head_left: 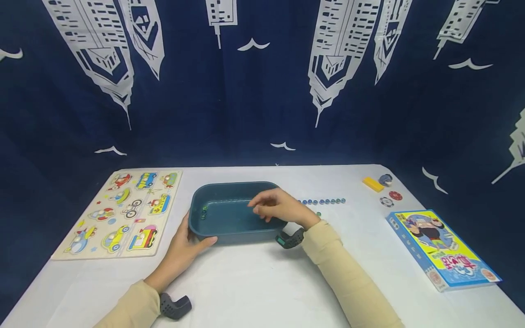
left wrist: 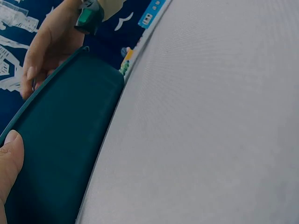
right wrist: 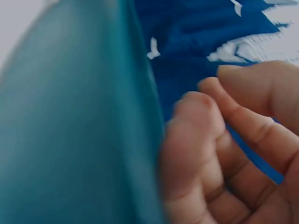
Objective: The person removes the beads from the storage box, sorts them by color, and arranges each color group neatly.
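Note:
A dark teal rectangular bin (head_left: 246, 238) stands on the white table. My left hand (head_left: 184, 248) holds its near left corner, the thumb lying along the front wall; the other fingers are partly hidden by the side. Above the bin's right half hovers my right hand (head_left: 279, 206), fingers loosely bent, with nothing visible between them in the right wrist view. A few small green glass marbles (head_left: 203, 212) lie inside the bin at its left end. To the right of the bin runs a row of marbles (head_left: 326, 201), with a single green marble (head_left: 318, 214) just in front of it.
A wooden vehicle puzzle board (head_left: 123, 214) lies at the left. At the right are a colourful game box (head_left: 443, 248), a yellow block (head_left: 373, 184), a blue-grey object (head_left: 385, 179), a red chip (head_left: 395, 195) and a grey chip (head_left: 386, 202). A dark blue curtain (head_left: 254, 105) hangs behind.

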`<state>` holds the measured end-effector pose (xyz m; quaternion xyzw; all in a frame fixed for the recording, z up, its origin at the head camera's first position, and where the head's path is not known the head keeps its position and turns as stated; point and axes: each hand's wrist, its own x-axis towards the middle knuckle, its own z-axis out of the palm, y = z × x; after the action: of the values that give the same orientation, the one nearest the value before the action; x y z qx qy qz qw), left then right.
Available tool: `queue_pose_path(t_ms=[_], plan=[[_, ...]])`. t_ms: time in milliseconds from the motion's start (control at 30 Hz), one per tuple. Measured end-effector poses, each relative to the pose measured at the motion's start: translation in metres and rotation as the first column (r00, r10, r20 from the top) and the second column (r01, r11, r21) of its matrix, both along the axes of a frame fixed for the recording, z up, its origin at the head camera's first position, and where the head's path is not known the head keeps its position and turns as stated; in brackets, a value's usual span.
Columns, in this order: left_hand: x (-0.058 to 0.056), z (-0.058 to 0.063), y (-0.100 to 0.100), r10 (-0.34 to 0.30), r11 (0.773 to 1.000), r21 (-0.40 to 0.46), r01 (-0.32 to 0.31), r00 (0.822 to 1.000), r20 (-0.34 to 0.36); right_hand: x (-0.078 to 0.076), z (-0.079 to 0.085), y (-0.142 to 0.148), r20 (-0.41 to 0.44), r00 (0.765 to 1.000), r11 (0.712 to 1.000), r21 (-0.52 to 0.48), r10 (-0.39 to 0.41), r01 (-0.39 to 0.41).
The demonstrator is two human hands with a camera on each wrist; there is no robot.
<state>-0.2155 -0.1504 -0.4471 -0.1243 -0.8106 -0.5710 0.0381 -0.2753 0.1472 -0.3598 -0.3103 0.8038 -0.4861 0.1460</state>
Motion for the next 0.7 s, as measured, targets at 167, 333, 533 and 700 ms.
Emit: queue_pose_path(t_ms=[167,333,533,700], plan=[[0.0,0.001,0.0,-0.011,1.0,0.01,0.011,1.0,-0.007,-0.002,-0.011,-0.035,-0.027,0.992,0.987,0.101,0.125,-0.121],[0.0,0.0,0.0,-0.016,1.0,0.006,0.016,1.0,-0.01,-0.006,-0.02,-0.062,-0.022,0.98,0.965,0.176,0.199,-0.192],[0.0,-0.001,-0.001,-0.01,1.0,0.006,0.011,1.0,-0.013,-0.008,-0.022,-0.085,0.014,0.988,0.937,0.313,0.156,-0.152],[0.0,-0.001,-0.001,-0.01,1.0,0.001,0.01,1.0,-0.01,-0.007,-0.02,-0.095,0.048,0.995,0.915,0.391,0.083,-0.095]])
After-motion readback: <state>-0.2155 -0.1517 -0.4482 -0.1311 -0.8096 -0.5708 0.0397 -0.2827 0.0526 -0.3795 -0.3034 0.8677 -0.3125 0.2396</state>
